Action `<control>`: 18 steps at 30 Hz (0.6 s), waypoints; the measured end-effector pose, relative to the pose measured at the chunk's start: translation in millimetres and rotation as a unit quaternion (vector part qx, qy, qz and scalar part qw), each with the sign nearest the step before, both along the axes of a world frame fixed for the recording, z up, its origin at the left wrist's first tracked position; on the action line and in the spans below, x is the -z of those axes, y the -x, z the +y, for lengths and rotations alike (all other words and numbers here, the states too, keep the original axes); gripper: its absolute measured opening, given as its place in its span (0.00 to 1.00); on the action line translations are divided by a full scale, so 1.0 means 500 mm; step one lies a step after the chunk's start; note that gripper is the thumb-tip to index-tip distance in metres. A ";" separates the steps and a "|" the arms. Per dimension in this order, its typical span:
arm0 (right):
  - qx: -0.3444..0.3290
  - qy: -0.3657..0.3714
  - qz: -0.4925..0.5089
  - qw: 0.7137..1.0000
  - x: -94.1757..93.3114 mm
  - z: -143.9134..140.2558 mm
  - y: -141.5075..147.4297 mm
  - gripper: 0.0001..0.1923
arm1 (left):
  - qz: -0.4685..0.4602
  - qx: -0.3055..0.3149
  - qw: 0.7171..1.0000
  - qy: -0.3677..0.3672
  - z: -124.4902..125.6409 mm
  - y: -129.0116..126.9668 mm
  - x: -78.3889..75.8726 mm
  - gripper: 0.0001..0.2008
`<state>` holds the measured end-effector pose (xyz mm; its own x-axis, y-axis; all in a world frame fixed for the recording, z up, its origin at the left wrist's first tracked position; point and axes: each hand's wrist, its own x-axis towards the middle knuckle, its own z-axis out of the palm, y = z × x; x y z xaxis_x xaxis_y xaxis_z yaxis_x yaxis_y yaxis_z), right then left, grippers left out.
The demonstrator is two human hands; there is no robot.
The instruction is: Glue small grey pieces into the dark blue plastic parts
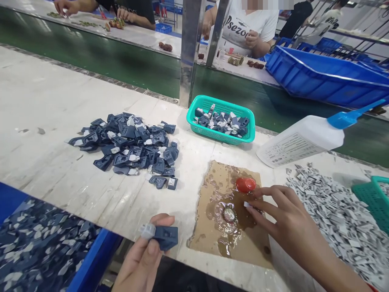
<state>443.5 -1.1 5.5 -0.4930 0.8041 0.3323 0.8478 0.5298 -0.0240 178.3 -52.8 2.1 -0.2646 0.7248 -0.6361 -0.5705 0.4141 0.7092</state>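
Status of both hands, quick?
Left hand: closed, holding a dark blue part with a light grey end.
Right hand: closed, small pale piece at its fingertips, over the cardboard.

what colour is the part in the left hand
The part is dark blue with a pale grey end; head view.

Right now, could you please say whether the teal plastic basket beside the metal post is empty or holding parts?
Holding parts: dark blue and pale grey plastic pieces lie piled inside the teal basket.
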 end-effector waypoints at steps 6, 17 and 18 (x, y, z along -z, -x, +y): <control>0.028 -0.023 0.064 0.997 -0.016 -0.012 0.001 0.10 | -0.122 0.061 0.987 -0.088 0.012 -0.020 -0.013 0.12; 0.023 -0.025 0.138 0.990 -0.020 -0.037 0.031 0.06 | -0.155 0.151 0.976 -0.032 0.017 -0.080 -0.006 0.13; 0.014 -0.014 0.153 0.988 -0.028 -0.044 0.039 0.05 | -0.149 0.157 0.976 -0.034 0.015 -0.083 -0.003 0.13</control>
